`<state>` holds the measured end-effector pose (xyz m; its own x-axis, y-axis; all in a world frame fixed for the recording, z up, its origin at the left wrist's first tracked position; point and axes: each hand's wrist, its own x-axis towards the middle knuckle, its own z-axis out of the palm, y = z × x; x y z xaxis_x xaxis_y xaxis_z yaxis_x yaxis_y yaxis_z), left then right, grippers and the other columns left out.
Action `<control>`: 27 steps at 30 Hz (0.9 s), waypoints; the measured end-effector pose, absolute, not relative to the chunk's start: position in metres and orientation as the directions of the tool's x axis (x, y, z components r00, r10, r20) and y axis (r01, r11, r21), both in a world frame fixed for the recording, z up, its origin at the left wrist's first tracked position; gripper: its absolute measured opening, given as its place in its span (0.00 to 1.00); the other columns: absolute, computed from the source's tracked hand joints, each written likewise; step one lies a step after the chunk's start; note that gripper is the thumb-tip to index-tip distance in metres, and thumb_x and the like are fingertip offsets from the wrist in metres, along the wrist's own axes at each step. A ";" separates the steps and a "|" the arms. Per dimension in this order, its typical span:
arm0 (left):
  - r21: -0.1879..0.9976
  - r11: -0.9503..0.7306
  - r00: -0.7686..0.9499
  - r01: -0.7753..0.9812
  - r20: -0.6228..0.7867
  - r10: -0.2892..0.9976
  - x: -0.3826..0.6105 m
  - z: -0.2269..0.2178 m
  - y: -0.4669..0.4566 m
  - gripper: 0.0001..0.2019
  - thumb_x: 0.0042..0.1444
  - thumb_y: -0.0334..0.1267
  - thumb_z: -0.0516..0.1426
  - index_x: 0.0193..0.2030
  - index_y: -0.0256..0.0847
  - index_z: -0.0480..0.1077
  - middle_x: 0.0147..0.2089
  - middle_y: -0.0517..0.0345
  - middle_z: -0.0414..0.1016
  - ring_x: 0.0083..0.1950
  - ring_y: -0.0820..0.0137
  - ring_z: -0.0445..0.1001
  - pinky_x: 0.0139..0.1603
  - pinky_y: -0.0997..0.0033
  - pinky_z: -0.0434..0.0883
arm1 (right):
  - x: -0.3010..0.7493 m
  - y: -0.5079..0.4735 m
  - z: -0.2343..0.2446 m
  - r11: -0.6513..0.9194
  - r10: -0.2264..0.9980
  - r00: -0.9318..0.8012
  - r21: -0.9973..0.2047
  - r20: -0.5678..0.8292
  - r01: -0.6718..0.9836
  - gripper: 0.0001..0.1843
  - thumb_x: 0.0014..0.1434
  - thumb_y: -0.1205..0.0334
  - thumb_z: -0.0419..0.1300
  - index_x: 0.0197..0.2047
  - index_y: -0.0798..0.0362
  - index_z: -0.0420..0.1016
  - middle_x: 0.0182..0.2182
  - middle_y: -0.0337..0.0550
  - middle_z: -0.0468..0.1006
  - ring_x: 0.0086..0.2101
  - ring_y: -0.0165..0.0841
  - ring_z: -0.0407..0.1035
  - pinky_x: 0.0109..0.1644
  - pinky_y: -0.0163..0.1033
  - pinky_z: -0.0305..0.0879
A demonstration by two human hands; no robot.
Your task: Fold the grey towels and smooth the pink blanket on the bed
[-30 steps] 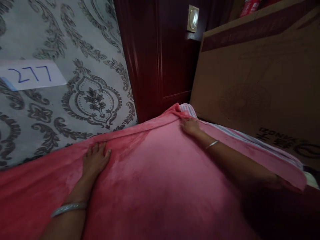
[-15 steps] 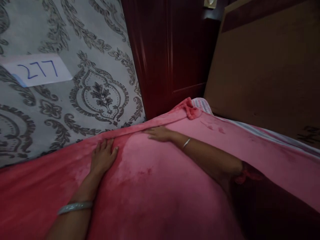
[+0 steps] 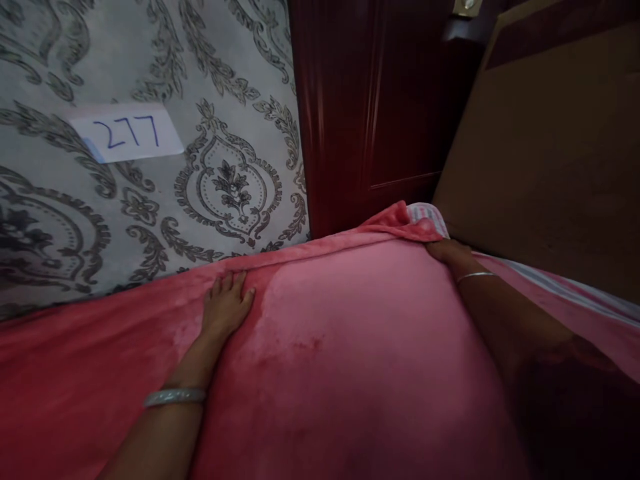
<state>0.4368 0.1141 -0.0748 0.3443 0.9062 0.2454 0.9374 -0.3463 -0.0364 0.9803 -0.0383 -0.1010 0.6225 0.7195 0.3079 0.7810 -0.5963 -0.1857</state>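
Observation:
A pink plush blanket [image 3: 350, 333] covers the bed and reaches the wall. My left hand [image 3: 227, 308] lies flat on it near its far edge, fingers stretched out, a silver bangle on the wrist. My right hand [image 3: 447, 251] rests at the blanket's far right corner, where the fabric bunches over a striped sheet [image 3: 427, 215]. Its fingers point into the fold and are partly hidden; a thin bangle circles that wrist.
Grey ornamented wallpaper [image 3: 150, 200] with a paper label "277" [image 3: 127, 132] stands behind the bed. A dark red wooden panel [image 3: 370, 113] fills the corner. A large cardboard box [image 3: 550, 147] leans at the right edge of the bed.
My right hand has slid right along the blanket's far edge, from the middle back to the corner. My left hand stays flat in place. The view has shifted left.

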 end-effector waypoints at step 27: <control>-0.021 -0.772 0.765 0.635 0.155 0.625 0.414 -0.074 -0.093 0.28 0.67 0.47 0.46 0.71 0.41 0.60 0.74 0.45 0.56 0.75 0.50 0.52 0.71 0.42 0.54 | 0.705 -0.188 -0.075 -0.098 0.979 0.129 -0.193 0.156 0.976 0.30 0.70 0.47 0.45 0.72 0.45 0.58 0.72 0.44 0.52 0.70 0.48 0.44 0.70 0.60 0.43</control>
